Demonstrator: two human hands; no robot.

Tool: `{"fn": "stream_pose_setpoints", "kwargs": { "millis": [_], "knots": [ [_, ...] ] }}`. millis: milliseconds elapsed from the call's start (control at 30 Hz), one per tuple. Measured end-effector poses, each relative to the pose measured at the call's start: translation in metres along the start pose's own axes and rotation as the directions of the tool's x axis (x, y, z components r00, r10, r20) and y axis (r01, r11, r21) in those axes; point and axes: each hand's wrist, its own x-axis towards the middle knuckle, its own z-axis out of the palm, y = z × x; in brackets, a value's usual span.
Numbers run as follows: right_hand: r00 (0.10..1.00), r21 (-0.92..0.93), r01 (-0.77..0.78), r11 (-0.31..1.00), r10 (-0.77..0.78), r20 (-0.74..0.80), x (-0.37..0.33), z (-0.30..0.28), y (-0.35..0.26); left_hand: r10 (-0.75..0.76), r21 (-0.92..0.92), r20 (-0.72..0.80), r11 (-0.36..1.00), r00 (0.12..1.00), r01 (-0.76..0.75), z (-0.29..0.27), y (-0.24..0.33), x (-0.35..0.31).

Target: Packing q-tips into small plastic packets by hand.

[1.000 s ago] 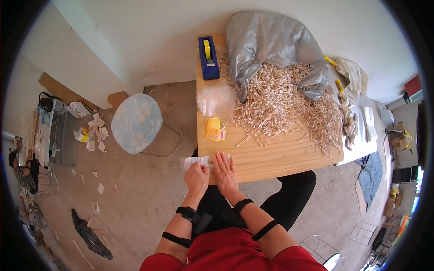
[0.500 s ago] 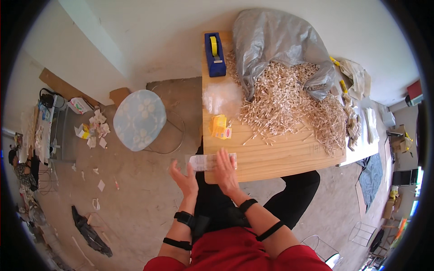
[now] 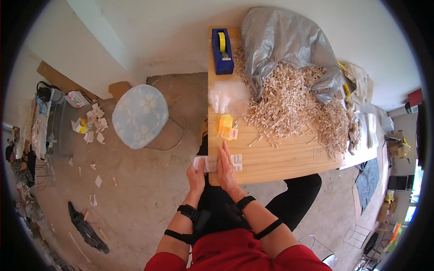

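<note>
A flat clear packet of cotton swabs (image 3: 210, 163) with a white card inside lies across the table's near left corner, its left end jutting past the edge. My left hand (image 3: 196, 177) grips that overhanging end, thumb on top and fingers mostly hidden. Across the packet's right part rests my right hand (image 3: 227, 170), flat with its fingers stretched out forward. Just beyond its fingertips are several yellow printed cards (image 3: 225, 127). A heap of loose swabs (image 3: 287, 101) spills from a grey plastic bag (image 3: 282, 38) farther back.
Clear plastic bags (image 3: 227, 96) lie at the wooden table's (image 3: 275, 158) left edge, with a blue tape dispenser (image 3: 223, 52) behind them. Left of the table stands a stool with a light blue cover (image 3: 139, 116). Paper scraps (image 3: 96, 118) litter the floor.
My left hand has gone from held apart beside the packet to gripping its left end. My right hand stays on the packet. The whole view has shifted slightly.
</note>
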Motion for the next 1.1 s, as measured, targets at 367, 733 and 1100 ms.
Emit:
{"fn": "stream_pose_setpoints", "kwargs": {
  "millis": [367, 733, 1100],
  "knots": [
    [0.968, 0.084, -0.055, 0.995, 0.074, -0.24, 0.002, -0.002, 0.011, -0.058, -0.098, -0.032, 0.994, 0.998, 0.055, 0.004, -0.002, 0.0],
    [0.962, 0.114, -0.054, 0.992, 0.083, -0.26, -0.005, 0.023, 0.001, 0.144, 0.004, -0.122, 0.99, 0.982, -0.144, 0.016, -0.004, -0.007],
    [0.912, -0.092, -0.29, 0.952, 0.247, -0.327, 0.073, -0.03, 0.003, 0.046, -0.061, 0.057, 0.997, 0.997, -0.043, -0.021, -0.027, 0.004]
  ]
}}
